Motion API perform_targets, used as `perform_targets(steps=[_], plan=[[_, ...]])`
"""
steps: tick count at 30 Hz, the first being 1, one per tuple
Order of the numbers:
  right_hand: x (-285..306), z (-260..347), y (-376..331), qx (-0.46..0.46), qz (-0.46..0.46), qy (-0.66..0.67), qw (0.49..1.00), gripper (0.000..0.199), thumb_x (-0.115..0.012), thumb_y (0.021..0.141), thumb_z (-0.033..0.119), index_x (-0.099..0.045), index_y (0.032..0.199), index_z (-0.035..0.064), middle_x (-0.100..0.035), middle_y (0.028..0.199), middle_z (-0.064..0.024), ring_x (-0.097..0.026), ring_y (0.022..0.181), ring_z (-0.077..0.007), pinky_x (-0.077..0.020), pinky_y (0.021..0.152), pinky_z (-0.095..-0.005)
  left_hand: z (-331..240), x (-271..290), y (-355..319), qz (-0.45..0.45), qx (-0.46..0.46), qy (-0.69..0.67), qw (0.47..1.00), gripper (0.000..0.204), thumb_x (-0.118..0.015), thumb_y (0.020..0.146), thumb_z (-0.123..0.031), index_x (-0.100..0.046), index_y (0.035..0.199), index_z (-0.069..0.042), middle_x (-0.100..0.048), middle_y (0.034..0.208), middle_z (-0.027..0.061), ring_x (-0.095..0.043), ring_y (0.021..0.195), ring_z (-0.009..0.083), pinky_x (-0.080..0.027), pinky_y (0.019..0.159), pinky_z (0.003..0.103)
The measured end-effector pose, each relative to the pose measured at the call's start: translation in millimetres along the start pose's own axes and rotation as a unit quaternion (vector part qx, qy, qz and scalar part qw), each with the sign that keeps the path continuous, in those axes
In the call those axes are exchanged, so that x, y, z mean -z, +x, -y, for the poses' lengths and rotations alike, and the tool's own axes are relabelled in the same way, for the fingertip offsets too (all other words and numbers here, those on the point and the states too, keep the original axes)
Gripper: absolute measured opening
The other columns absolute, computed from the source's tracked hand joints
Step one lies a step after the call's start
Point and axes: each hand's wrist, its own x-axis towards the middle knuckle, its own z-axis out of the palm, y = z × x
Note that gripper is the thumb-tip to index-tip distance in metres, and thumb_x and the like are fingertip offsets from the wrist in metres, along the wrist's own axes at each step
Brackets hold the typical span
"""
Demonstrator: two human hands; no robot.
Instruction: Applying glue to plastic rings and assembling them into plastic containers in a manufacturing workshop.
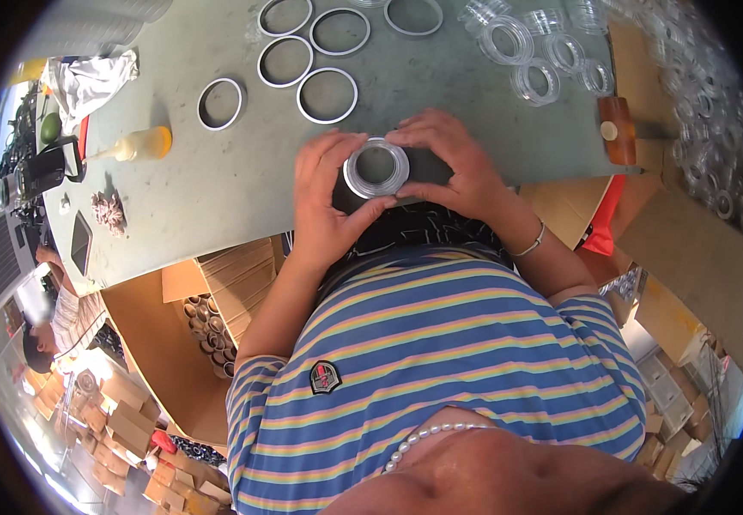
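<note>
At the near edge of the table, my left hand [321, 193] and my right hand [459, 167] grip a round ring [400, 168] from both sides. It has a clear plastic part and a silvery white rim. Thumbs press its near side and fingertips its far side. Under it lies a dark pad [430, 172], partly covered by my hands. Beyond my hands lie several loose thin silvery rings [356, 94] with dark inner walls. Clear plastic rings [527, 50] are gathered at the far right, some stacked.
A wooden mallet head [618, 150] lies at the table's right edge. On the left are a bottle of yellow liquid [150, 143], a crumpled rag [109, 213] and a white cloth [97, 86]. Below the table, an open carton [152, 343] contains rings. Another person [71, 322] is at far left.
</note>
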Motion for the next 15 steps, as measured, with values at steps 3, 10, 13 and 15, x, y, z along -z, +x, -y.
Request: perform_targets(steps=[3, 10, 13, 15], plan=[[0, 1, -2, -0.008, 0.001, -0.017, 1.000, 0.051, -0.079, 0.078, 0.028, -0.061, 0.121, 0.0073, -0.062, 0.122, -0.0080, -0.053, 0.122, -0.0307, -0.0390, 0.105, -0.0448, -1, 2, 3, 0.009, -0.001, 0.038, 0.999, 0.076, -0.089, 0.058, -0.025, -0.060, 0.126, -0.008, -0.060, 0.113, 0.0108, -0.052, 0.114, 0.0334, -0.041, 0.099, 0.045], [23, 2, -8, -0.001, -0.090, -0.163, 0.982, 0.052, -0.081, 0.075, 0.033, -0.062, 0.117, 0.0090, -0.061, 0.114, -0.0088, -0.054, 0.115, -0.0311, -0.0412, 0.100, -0.0452, 10, 5, 2, 0.038, -0.016, 0.064, 0.997, 0.079, -0.090, 0.055, -0.032, -0.062, 0.125, -0.007, -0.060, 0.115, 0.0120, -0.053, 0.111, 0.0343, -0.042, 0.097, 0.045], [59, -31, -24, -0.064, -0.380, -0.297, 0.874, 0.057, -0.085, 0.072, 0.032, -0.060, 0.115, 0.0055, -0.060, 0.115, -0.0137, -0.057, 0.109, -0.0324, -0.0434, 0.095, -0.0448, 0, 9, -2, -0.004, -0.056, 0.073, 0.996, 0.073, -0.086, 0.065, -0.036, -0.060, 0.125, -0.004, -0.058, 0.117, 0.0141, -0.054, 0.107, 0.0333, -0.044, 0.094, 0.042], [73, -39, -25, -0.100, -0.414, -0.351, 0.834, 0.058, -0.085, 0.071, 0.031, -0.059, 0.116, 0.0042, -0.060, 0.115, -0.0153, -0.058, 0.106, -0.0324, -0.0444, 0.093, -0.0438, 24, 2, -13, -0.086, 0.017, -0.058, 0.994, 0.069, -0.085, 0.068, -0.032, -0.060, 0.124, -0.004, -0.058, 0.117, 0.0144, -0.054, 0.107, 0.0333, -0.044, 0.093, 0.042]])
